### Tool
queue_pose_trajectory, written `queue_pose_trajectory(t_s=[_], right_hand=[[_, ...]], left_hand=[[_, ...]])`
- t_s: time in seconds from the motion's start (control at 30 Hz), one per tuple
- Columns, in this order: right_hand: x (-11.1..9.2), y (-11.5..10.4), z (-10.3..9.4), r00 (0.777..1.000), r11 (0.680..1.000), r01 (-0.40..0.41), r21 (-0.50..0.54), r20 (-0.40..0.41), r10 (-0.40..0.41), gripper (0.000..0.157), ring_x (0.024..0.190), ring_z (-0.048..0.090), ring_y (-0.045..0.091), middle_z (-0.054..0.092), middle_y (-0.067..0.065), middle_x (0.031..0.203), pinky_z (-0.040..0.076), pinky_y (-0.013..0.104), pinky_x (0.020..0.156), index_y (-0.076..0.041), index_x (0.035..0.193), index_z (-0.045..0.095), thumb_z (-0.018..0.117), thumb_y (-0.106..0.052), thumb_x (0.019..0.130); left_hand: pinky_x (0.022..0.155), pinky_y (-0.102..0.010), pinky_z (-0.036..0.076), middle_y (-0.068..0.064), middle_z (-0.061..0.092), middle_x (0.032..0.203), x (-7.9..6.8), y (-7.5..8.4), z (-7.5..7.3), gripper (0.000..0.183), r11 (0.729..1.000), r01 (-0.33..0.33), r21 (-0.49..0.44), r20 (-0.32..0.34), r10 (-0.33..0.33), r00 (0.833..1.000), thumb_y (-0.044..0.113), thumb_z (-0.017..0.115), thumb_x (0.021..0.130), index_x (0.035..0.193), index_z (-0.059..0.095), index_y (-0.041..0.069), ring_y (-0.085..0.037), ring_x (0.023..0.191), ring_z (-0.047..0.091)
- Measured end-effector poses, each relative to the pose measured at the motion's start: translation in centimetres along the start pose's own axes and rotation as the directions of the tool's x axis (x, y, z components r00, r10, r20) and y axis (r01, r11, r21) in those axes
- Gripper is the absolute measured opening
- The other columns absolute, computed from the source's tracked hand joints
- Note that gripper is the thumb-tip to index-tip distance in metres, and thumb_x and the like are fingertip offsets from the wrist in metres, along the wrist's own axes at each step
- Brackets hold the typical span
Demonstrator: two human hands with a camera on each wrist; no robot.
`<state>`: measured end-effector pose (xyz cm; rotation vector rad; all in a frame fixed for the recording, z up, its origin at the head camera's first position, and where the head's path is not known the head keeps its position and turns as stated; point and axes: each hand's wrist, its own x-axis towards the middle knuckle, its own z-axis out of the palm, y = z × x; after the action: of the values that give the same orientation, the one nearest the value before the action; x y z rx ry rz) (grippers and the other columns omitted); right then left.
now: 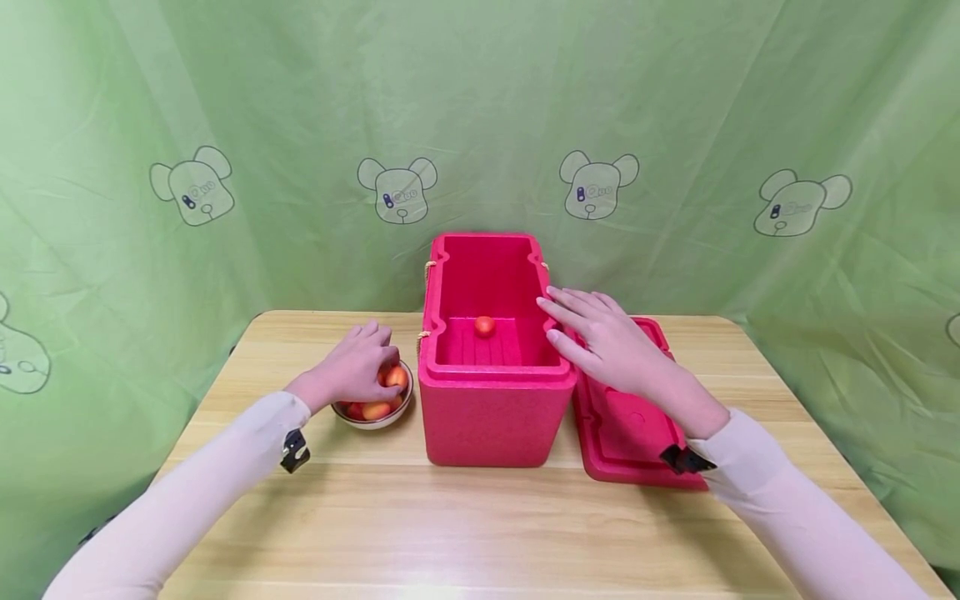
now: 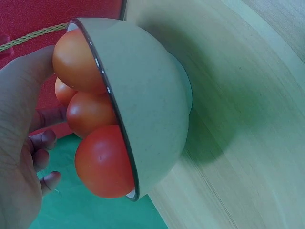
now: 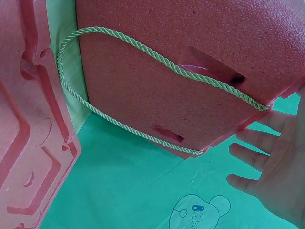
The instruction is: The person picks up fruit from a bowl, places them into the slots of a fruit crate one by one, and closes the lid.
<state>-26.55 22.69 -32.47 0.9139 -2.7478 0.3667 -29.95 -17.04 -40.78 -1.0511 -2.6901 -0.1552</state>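
My left hand [image 1: 358, 367] reaches over a small bowl [image 2: 147, 109] of several red-orange tomatoes [image 2: 105, 162]. Its thumb lies against the uppermost tomato [image 2: 78, 62] in the left wrist view, while the other fingers bend loosely beside the pile; no clear grip shows. A red foam box [image 1: 495, 421] stands open in the middle, with one tomato [image 1: 484, 326] on its floor. At the box's right rim is my right hand [image 1: 611, 342], fingers spread and fairly straight, holding nothing. Whether its fingertips touch the rim is hard to tell.
The red lid [image 1: 630, 425] lies right of the box, under my right forearm. Twisted rope handles [image 3: 138, 45] hang on the box's sides. A green curtain [image 1: 487, 100] with bear-head drawings backs the wooden table [image 1: 360, 517].
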Motion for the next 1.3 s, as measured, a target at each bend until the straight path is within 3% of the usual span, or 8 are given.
queue_pose_trajectory(t_s=[0.43,0.87,1.07,1.3], right_hand=[[0.0,0.0,-0.1,1.0,1.0,-0.008,0.012,0.01,0.008,0.061,0.152,0.033,0.03,0.032,0.005,0.166,0.023,0.055,0.122,-0.02,0.157,0.041,0.055,-0.04,0.101],[0.0,0.1,0.1,1.0,1.0,-0.014,0.021,0.012,0.014,0.061,0.152,0.032,0.03,0.032,0.005,0.167,0.023,0.055,0.122,-0.021,0.157,0.04,0.054,-0.041,0.102],[-0.1,0.0,0.1,1.0,1.0,-0.013,0.024,0.008,0.013,0.061,0.152,0.032,0.031,0.032,0.005,0.167,0.023,0.055,0.122,-0.02,0.157,0.04,0.055,-0.04,0.101],[-0.1,0.1,0.2,1.0,1.0,-0.012,0.027,0.0,0.012,0.061,0.152,0.033,0.031,0.033,0.006,0.166,0.024,0.055,0.122,-0.02,0.157,0.041,0.057,-0.037,0.101]], left_hand=[[0.075,-0.035,0.032,-0.004,0.05,0.088,0.1,-0.5,-0.7,0.035,1.0,-0.009,-0.004,-0.027,0.009,1.0,0.039,0.079,0.073,0.089,0.069,0.01,-0.023,0.085,0.041],[0.08,-0.036,0.033,-0.003,0.05,0.088,0.1,-0.6,-1.3,0.037,0.998,0.034,-0.046,-0.022,-0.035,0.999,0.04,0.081,0.073,0.092,0.07,0.01,-0.022,0.087,0.039],[0.079,-0.036,0.033,-0.006,0.053,0.091,-0.1,-0.7,-2.2,0.038,0.995,0.071,-0.075,-0.021,-0.073,0.997,0.039,0.084,0.072,0.094,0.071,0.01,-0.023,0.088,0.04],[0.076,-0.038,0.033,-0.004,0.051,0.088,0.1,-1.2,-3.8,0.037,0.996,0.08,-0.044,-0.082,-0.083,0.993,0.041,0.081,0.073,0.094,0.072,0.011,-0.025,0.086,0.041]])
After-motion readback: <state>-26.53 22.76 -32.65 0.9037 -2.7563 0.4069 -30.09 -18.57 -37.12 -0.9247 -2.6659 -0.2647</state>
